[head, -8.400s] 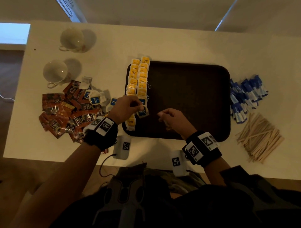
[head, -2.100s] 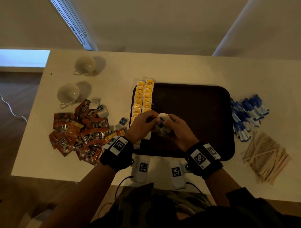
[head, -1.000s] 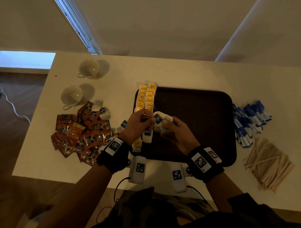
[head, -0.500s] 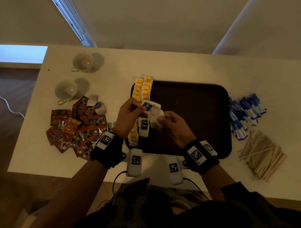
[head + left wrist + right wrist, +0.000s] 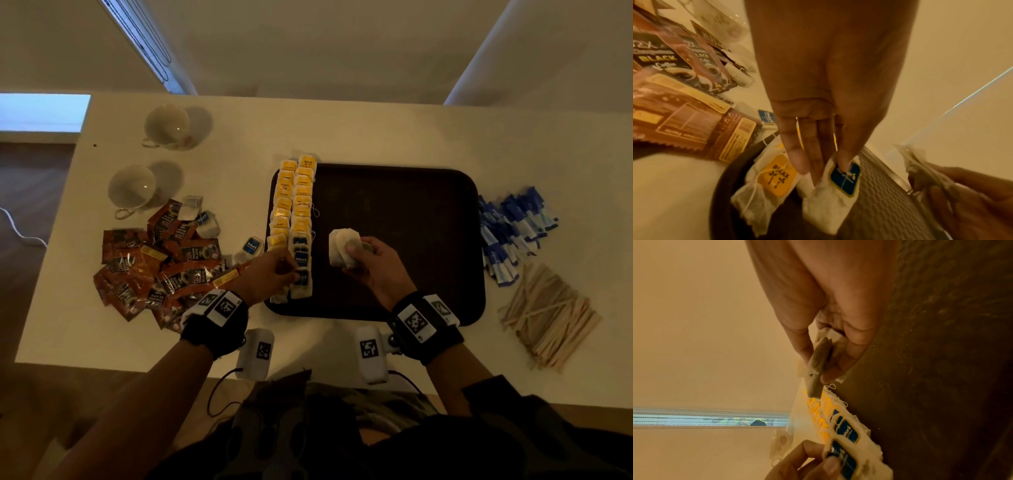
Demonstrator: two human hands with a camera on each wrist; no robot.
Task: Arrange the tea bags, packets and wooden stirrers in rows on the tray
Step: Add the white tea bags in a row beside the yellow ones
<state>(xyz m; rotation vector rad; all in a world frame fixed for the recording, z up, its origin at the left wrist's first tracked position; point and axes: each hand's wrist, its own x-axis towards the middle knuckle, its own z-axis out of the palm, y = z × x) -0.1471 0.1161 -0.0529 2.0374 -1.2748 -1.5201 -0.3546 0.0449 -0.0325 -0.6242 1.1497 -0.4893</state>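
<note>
A dark brown tray (image 5: 411,212) carries two rows of tea bags (image 5: 294,205) along its left edge, yellow-tagged ones far, blue-tagged ones near. My left hand (image 5: 294,274) pinches a blue-tagged tea bag (image 5: 838,183) by thumb and fingers at the near end of the right row, beside a yellow-tagged bag (image 5: 766,183). My right hand (image 5: 351,248) hovers over the tray's middle and grips a small stack of tea bags (image 5: 340,250), seen edge-on in the right wrist view (image 5: 818,363).
Red-brown coffee packets (image 5: 161,267) and loose tea bags (image 5: 251,246) lie left of the tray. Blue sugar sticks (image 5: 510,233) and a heap of wooden stirrers (image 5: 548,315) lie to its right. Two cups (image 5: 168,126) stand at the back left.
The hands have parted. My left hand took one blue-tagged bag from the stack and moved it down and toward me onto the row's near end. My right hand keeps the stack.
</note>
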